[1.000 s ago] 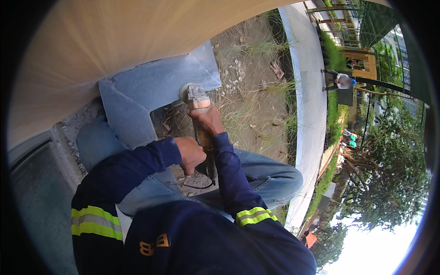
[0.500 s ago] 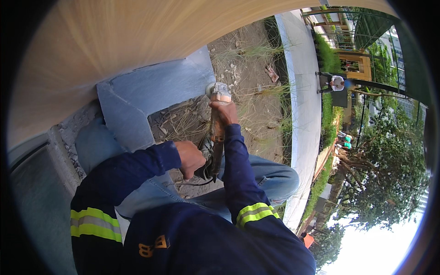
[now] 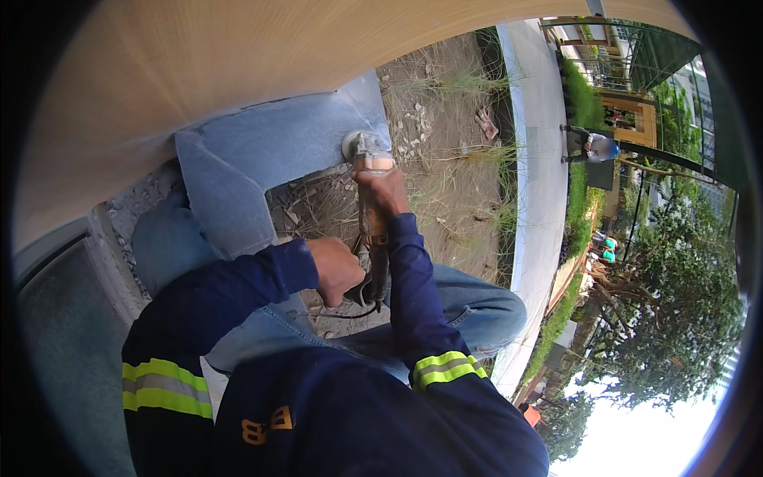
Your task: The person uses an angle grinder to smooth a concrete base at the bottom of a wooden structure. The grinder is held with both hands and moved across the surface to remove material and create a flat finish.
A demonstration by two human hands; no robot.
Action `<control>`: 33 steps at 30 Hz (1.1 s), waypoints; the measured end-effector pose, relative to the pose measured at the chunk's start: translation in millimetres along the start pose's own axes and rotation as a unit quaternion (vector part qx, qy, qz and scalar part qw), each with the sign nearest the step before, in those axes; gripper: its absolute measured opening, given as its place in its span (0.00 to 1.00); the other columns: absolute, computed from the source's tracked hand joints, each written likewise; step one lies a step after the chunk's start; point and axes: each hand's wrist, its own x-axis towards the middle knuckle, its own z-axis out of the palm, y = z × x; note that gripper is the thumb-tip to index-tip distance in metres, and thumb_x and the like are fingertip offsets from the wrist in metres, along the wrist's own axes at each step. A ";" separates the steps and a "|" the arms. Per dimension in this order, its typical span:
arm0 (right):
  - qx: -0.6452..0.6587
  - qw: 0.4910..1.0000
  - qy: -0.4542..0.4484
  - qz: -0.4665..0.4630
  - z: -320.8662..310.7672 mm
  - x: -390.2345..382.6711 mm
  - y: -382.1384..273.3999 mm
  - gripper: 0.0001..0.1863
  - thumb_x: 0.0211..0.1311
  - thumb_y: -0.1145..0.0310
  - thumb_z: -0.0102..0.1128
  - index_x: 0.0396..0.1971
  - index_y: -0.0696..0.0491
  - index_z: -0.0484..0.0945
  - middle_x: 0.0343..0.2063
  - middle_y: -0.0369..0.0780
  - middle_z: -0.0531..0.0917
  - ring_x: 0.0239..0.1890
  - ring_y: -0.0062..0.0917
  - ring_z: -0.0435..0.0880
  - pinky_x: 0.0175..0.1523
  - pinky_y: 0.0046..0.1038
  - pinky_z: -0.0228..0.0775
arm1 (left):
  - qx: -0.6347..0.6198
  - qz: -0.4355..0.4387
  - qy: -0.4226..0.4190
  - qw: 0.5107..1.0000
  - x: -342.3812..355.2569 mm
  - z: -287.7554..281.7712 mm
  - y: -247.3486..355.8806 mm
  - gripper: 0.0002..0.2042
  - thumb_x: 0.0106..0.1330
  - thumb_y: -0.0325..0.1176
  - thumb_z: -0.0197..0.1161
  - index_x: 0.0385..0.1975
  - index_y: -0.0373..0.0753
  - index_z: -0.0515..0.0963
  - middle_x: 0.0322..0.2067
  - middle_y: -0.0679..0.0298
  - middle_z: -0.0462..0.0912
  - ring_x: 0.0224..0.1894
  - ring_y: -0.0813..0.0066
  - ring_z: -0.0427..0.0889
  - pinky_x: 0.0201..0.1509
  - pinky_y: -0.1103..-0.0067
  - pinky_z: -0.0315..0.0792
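After shifting inward from end of grey slab (image 3: 262, 145), clasps grinder (image 3: 372, 226) in right hand (image 3: 385, 192), suggesting repeat pass; curls left hand (image 3: 335, 269), possibly empty.

Lettering, one entry: short orange marking (image 3: 280, 419), a few bold characters in a slanting row, on the chest of the navy long-sleeved shirt (image 3: 373, 417) before me; no other lettering legible from here.
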 end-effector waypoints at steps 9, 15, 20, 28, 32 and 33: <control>0.026 1.000 -0.002 -0.011 -5.7 21.8 6.6 0.18 0.53 0.63 0.75 0.39 0.60 0.85 0.33 0.37 0.86 0.33 0.22 0.82 0.39 0.29 0.75 | 0.001 -0.011 -0.025 1.000 5.6 -6.1 1.1 0.16 0.39 0.39 0.71 0.27 0.36 0.86 0.28 0.51 0.87 0.36 0.46 0.88 0.41 0.57 0.80; 0.020 0.999 -0.033 -0.035 42.4 -12.5 -15.6 0.21 0.50 0.65 0.74 0.42 0.62 0.82 0.34 0.39 0.86 0.35 0.23 0.83 0.42 0.29 0.76 | -0.008 -0.009 0.008 1.000 -1.2 2.6 -3.3 0.14 0.38 0.38 0.70 0.25 0.36 0.85 0.27 0.51 0.87 0.35 0.46 0.88 0.40 0.57 0.80; 0.017 1.000 -0.005 0.014 -4.5 8.9 -5.1 0.21 0.51 0.61 0.77 0.39 0.61 0.85 0.32 0.38 0.86 0.32 0.23 0.82 0.39 0.29 0.76 | -0.007 0.006 0.018 1.000 -1.6 -5.0 3.4 0.14 0.37 0.37 0.69 0.24 0.36 0.85 0.25 0.50 0.86 0.34 0.46 0.87 0.39 0.57 0.80; -0.017 0.999 0.016 0.025 -29.2 41.0 2.5 0.23 0.51 0.60 0.78 0.41 0.62 0.86 0.35 0.39 0.88 0.34 0.24 0.84 0.42 0.30 0.78 | 0.008 0.017 0.014 1.000 5.2 -5.4 1.6 0.14 0.38 0.37 0.70 0.25 0.35 0.86 0.26 0.50 0.87 0.35 0.46 0.88 0.39 0.57 0.80; 0.012 0.998 -0.049 -0.038 24.2 6.1 -17.1 0.21 0.49 0.63 0.76 0.39 0.62 0.84 0.32 0.40 0.87 0.33 0.24 0.83 0.40 0.30 0.77 | 0.003 -0.016 0.011 1.000 -0.8 -3.2 -0.2 0.14 0.38 0.37 0.70 0.25 0.36 0.86 0.26 0.51 0.87 0.35 0.47 0.88 0.39 0.58 0.80; 0.011 0.997 -0.059 -0.052 32.2 2.8 -18.7 0.18 0.49 0.65 0.74 0.37 0.62 0.84 0.31 0.40 0.87 0.31 0.24 0.83 0.38 0.31 0.76 | 0.003 -0.017 0.009 1.000 -3.2 -4.5 0.7 0.14 0.38 0.37 0.70 0.25 0.36 0.86 0.26 0.51 0.87 0.35 0.47 0.88 0.39 0.58 0.80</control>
